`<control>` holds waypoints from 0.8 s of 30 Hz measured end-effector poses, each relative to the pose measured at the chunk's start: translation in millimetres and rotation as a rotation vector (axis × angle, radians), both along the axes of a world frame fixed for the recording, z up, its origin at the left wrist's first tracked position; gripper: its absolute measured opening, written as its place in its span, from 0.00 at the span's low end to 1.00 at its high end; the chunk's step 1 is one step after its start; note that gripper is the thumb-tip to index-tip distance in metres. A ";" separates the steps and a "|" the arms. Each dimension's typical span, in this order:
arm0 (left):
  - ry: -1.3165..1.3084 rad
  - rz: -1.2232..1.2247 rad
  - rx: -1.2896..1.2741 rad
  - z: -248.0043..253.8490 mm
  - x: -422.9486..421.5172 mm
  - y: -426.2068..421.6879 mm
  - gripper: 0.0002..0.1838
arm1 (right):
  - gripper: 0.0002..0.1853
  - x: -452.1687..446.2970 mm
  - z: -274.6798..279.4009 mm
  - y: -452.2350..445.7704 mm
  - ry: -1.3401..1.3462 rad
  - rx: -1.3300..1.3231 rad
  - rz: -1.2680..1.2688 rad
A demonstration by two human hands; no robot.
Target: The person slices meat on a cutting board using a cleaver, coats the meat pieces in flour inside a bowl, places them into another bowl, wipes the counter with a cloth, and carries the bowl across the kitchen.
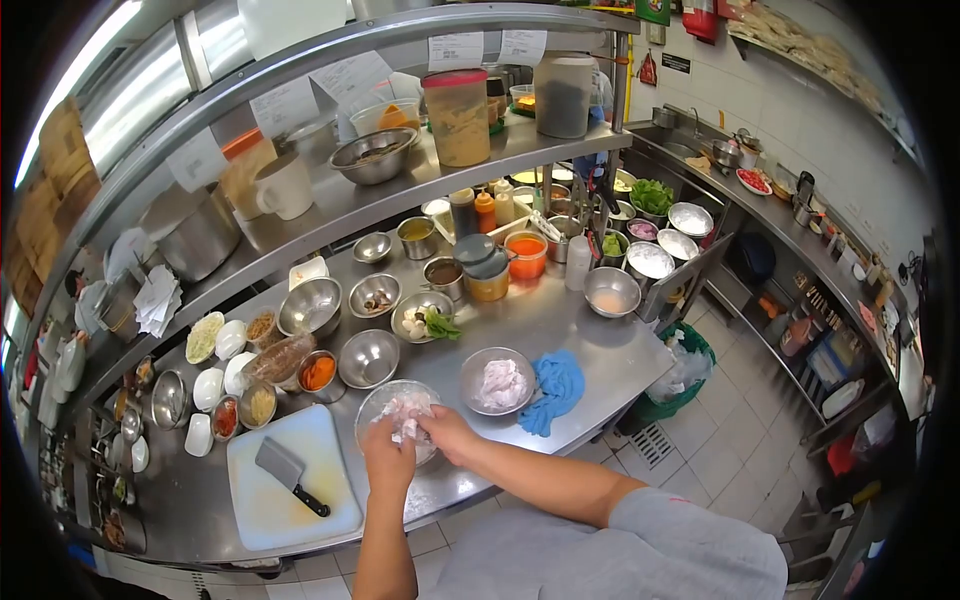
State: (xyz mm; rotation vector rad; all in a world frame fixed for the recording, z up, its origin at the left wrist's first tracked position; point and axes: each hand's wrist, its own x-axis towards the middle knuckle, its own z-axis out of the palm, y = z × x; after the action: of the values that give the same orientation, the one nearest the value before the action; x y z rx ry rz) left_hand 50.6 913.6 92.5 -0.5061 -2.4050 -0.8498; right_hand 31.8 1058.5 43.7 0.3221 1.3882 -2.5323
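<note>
Head cam, so it's all in one shot. I'm at a steel counter (620, 365) in a tight kitchen, with a long shelf (310, 215) running above the back edge. Off to the right there's a tiled floor (725, 430), a drain (653, 446) and a green bin (690, 385) with a bag in it. A side counter with a sink (682, 150) runs along the far wall.

The food (405, 412) I'm working on is pale pinkish-white and lumpy, and it looks dusted with something powdery. It's in the bowl (369, 403) near the counter's front edge, just right of the board (262, 512). My left hand (390, 450) and right hand (450, 433) come together over that bowl, fingers closed around a bit of the stuff between them. Can't make out my left fingertips, the back of the hand covers them.

Counting up: two hands, one board, one cleaver (280, 465) lying flat on it with the handle toward me. One steel bowl (470, 385) to the right holds one pale lump (503, 385), and one blue cloth (552, 390) sits crumpled right beside it. One tub of carrot (318, 373) stands behind the board, and I count four small white dishes (207, 389) over on the left. Five paper slips (456, 50) hang along the rail up top.
</note>
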 end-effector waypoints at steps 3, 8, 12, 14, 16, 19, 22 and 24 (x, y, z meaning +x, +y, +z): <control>-0.430 -0.094 0.146 -15.9 -12.4 -1.1 0.18 | 0.15 -1.2 3.1 5.6 0.093 0.027 0.048; -0.706 -0.244 0.750 -29.6 -19.3 -2.3 0.11 | 0.14 7.4 17.3 18.6 0.103 0.012 0.103; -0.893 -0.221 1.171 -43.0 -27.4 -1.0 0.10 | 0.17 5.8 11.0 29.4 0.049 -0.248 -0.103; -1.005 -0.676 1.604 -65.1 -41.2 -14.6 0.10 | 0.20 6.2 15.4 53.5 0.142 -0.238 -0.311; -0.972 -0.490 1.637 -43.9 -32.7 -2.8 0.09 | 0.21 22.6 42.2 98.4 0.119 -0.211 -0.415; -0.895 -0.255 1.688 -39.4 -34.6 0.9 0.10 | 0.21 39.7 41.9 185.5 0.198 -0.258 -0.612; -0.825 -0.183 1.535 -53.1 -38.6 -10.9 0.12 | 0.16 66.8 33.1 303.5 0.300 -0.033 -0.963; -0.785 -0.158 1.366 -55.1 -39.1 -12.4 0.13 | 0.13 70.0 27.8 386.6 0.406 -0.001 -1.257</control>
State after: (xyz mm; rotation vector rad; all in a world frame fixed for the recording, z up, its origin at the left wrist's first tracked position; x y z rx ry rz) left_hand 11.5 901.2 37.5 0.2575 -1.6501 -2.7404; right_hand 101.9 1445.1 71.5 0.9729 1.6109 -3.7474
